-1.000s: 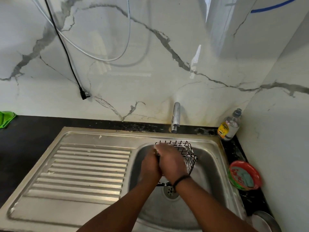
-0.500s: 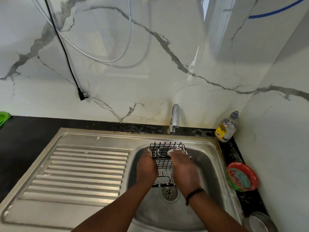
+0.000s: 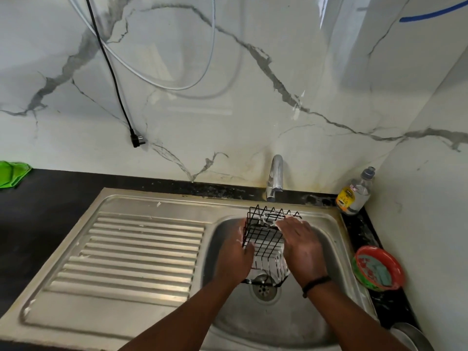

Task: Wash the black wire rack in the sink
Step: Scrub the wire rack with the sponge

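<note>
Black wire rack (image 3: pixel 264 239), upright in sink (image 3: pixel 326 224) between both hands: since a second ago turned and uncovered, left hand (image 3: pixel 236 259) gripping its side, right hand (image 3: pixel 300 245) rubbing soapy far rim with curled fingers; scrubbing continues, rinse pending.

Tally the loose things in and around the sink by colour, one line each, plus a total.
Black: 1, the wire rack
Green: 1, the cloth
Red and green: 1, the bowl
Clear with yellow label: 1, the bottle
Silver: 1, the steel dish
Total: 5
</note>
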